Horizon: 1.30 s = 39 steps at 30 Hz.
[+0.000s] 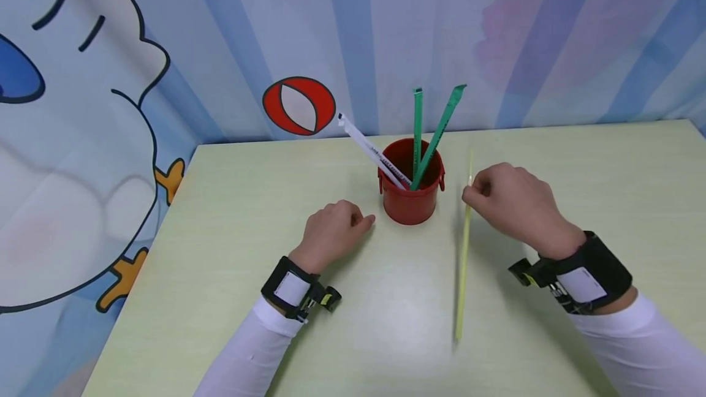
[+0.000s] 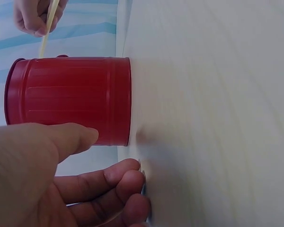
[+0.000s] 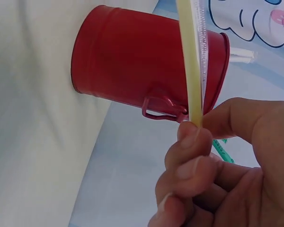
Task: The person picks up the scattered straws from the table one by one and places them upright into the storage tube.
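My right hand pinches a long, thin yellow straw between thumb and fingers, to the right of a small red bucket. In the right wrist view a see-through strip runs along the yellow straw. Two green wrapped straws and white wrapped straws lean inside the bucket, their lower ends hidden by its wall. My left hand is low over the table on the bucket's left, fingers loosely curled and holding nothing. In the left wrist view its thumb overlaps the bucket.
The pale wooden table reaches back to a blue striped curtain printed with a red and white ball. A large white cartoon figure is printed at the left. Looped handles stick out from the bucket's sides.
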{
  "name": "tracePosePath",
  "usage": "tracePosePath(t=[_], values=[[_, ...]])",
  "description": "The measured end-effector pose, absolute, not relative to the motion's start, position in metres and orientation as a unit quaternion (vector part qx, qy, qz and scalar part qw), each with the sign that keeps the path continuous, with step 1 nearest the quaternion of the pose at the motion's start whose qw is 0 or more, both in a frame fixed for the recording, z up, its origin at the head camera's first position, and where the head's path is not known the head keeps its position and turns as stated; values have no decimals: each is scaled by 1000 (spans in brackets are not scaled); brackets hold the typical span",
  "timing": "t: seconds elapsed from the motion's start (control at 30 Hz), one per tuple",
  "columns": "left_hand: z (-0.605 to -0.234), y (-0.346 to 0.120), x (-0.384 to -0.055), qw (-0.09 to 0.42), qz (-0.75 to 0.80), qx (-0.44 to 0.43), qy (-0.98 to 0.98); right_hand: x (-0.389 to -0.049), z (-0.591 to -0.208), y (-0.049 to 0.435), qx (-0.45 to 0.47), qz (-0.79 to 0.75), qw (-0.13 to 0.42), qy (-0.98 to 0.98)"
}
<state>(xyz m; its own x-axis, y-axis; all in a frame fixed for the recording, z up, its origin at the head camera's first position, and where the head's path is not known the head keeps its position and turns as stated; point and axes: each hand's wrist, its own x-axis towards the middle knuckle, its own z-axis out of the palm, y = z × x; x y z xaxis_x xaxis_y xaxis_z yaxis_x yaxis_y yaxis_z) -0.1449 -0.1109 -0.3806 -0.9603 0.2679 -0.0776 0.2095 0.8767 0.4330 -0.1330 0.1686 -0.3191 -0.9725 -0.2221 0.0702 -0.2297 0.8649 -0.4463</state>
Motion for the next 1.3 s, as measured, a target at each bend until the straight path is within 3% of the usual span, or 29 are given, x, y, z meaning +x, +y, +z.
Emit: tracePosePath(t=[0.7,1.3], values=[[-382,-111,-145,59,220,128,965,-137,-292,165,116,241,65,-961],[-381,-111,-144,57,219,127,966,-141,-263,166,130,238,167,-948]])
